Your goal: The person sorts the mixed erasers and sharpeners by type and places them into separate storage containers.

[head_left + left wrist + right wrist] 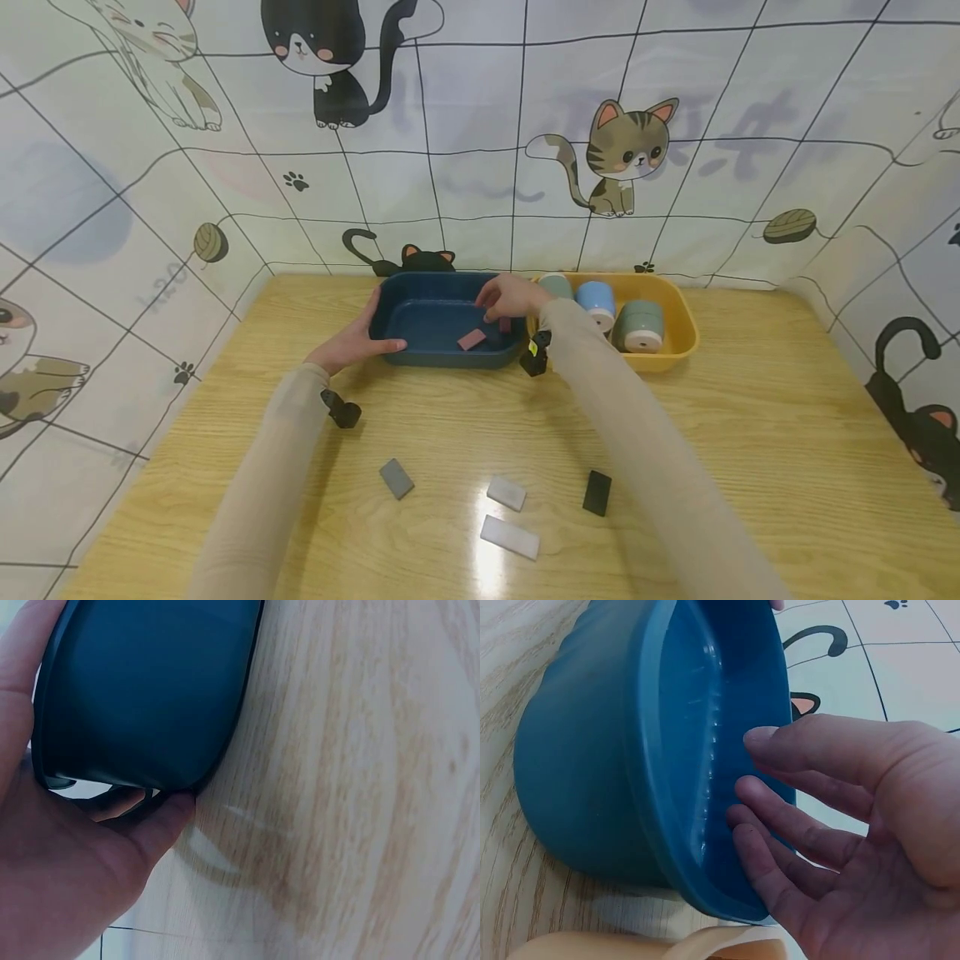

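A dark blue plastic basin (431, 360) stands near the back of the table. My left hand (356, 337) grips its left end, thumb along the near side; in the left wrist view the hand (90, 855) wraps that end. Over the basin's right part hovers my right hand (513, 296), fingers loosely bent. Nothing shows between the fingers of this hand (840, 817) in the right wrist view. Inside the basin lie a pinkish-red block (472, 339) and a darker red block (505, 324) below the right hand.
Right of the basin, a yellow basin (678, 333) holds a blue cylindrical container (596, 302) and green ones (642, 325). Nearer on the table (435, 425) lie a grey block (397, 479), two whitish blocks (510, 537) and a black block (597, 493). A cat-print cloth (480, 183) rises behind.
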Demonstrator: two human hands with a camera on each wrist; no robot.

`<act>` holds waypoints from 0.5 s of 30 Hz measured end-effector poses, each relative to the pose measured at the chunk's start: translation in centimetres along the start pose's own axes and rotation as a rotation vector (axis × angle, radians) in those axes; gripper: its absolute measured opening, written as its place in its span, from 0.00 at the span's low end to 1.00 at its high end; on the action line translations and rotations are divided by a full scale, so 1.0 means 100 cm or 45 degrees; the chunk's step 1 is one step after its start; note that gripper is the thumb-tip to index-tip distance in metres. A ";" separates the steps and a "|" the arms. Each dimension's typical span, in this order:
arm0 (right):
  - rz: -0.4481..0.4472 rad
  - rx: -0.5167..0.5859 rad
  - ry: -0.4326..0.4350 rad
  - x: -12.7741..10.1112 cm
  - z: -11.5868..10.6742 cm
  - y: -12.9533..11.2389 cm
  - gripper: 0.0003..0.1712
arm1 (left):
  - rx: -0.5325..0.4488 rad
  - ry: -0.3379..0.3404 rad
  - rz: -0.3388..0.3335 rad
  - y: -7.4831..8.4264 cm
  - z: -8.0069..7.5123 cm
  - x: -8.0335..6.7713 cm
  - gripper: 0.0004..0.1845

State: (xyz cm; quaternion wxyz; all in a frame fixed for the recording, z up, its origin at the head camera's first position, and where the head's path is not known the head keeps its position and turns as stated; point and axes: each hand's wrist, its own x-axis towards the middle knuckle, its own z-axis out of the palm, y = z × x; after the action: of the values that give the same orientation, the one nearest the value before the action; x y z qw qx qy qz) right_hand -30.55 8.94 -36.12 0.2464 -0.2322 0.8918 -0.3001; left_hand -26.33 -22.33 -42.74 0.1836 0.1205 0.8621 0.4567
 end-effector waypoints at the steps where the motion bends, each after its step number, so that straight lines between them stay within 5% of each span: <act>1: -0.005 -0.011 0.005 0.000 0.000 0.000 0.22 | 0.001 -0.002 -0.001 0.000 0.000 0.000 0.62; 6: -0.023 -0.007 0.013 -0.004 0.000 0.001 0.21 | -0.017 -0.017 -0.013 0.003 -0.001 0.000 0.61; 11: -0.029 0.003 0.018 -0.008 0.000 0.000 0.21 | -0.035 -0.044 -0.024 0.028 -0.001 -0.014 0.60; 15: -0.035 0.001 0.015 -0.009 0.001 0.001 0.21 | -0.023 -0.028 -0.003 0.015 0.000 -0.008 0.60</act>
State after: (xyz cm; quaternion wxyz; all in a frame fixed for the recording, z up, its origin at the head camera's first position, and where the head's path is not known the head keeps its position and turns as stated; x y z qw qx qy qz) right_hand -29.81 9.45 -36.01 0.2371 -0.2425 0.8899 -0.3051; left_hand -25.55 -21.80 -41.30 0.1945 0.1229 0.8559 0.4631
